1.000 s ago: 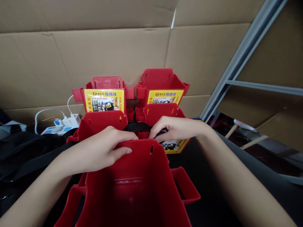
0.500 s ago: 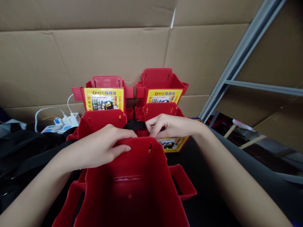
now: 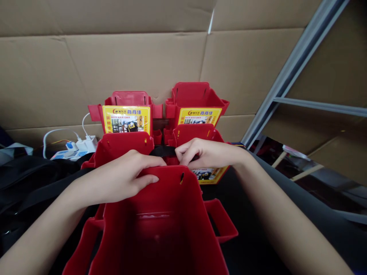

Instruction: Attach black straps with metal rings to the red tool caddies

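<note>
Nearest to me stands a red plastic tool bucket (image 3: 156, 229), its inside facing up, with a slot in its raised back wall and open pockets on its sides. My left hand (image 3: 129, 177) is closed over the back wall's top edge, thumb inside and fingers behind. Just past that edge, my right hand (image 3: 197, 152) is pinched, its fingertips against the wall's far side and partly hidden. A black strap (image 3: 163, 151) runs behind the wall to the right hand's fingers. Where its end lies cannot be seen.
Several more red buckets stand behind, one (image 3: 132, 99) with a yellow label (image 3: 126, 119). A power strip (image 3: 71, 154) with white plugs is at left, above a heap of black straps (image 3: 34, 183). Cardboard (image 3: 132, 65) lines the back; a metal frame (image 3: 289, 76) slants at right.
Almost nothing differs. The right hand's fingers have shifted slightly at the strap behind the wall; the left hand and bucket stay put.
</note>
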### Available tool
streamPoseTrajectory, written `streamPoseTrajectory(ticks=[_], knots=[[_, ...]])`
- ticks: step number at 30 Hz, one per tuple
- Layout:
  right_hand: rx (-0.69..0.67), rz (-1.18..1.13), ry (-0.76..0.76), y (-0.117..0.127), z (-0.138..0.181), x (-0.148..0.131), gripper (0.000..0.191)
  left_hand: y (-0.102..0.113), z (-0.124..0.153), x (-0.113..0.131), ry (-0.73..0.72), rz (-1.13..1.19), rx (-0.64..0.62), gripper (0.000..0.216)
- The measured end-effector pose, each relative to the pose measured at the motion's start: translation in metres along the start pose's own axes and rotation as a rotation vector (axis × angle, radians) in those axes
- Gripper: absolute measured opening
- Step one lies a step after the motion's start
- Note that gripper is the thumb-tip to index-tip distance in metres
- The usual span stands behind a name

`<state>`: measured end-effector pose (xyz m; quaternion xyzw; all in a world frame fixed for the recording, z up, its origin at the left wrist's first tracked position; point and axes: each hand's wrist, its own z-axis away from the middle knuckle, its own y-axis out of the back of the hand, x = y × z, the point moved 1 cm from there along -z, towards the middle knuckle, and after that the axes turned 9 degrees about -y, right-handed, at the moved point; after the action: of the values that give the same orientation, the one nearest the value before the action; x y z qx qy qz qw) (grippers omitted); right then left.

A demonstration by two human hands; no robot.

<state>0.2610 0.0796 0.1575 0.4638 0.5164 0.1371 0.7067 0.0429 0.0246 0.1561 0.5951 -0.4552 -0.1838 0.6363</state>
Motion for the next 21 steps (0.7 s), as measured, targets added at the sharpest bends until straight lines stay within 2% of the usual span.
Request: streamPoseTrajectory(ticks=[7, 10, 15, 18, 21], knots=[[-0.017, -0.009, 0.031, 0.002, 0.000, -0.001, 0.017, 0.003, -0.001, 0.002, -0.005, 0.005, -0.001, 0.017], [-0.038, -0.007, -0.001, -0.001, -0.001, -0.005, 0.019, 0.003, -0.001, 0.001, -0.009, 0.031, -0.006, 0.018], [0.035, -0.033, -0.008, 0.001, 0.009, -0.012, 0.024, 0.000, 0.000, -0.003, -0.020, 0.003, 0.025, 0.018], [0.093, 0.067, 0.010, 0.004, 0.016, -0.022, 0.026, -0.001, 0.001, -0.004, -0.035, -0.021, 0.061, 0.018], [0.063, 0.207, 0.021, 0.000, 0.018, -0.034, 0.018, -0.001, 0.001, -0.003, -0.062, -0.002, 0.059, 0.017]])
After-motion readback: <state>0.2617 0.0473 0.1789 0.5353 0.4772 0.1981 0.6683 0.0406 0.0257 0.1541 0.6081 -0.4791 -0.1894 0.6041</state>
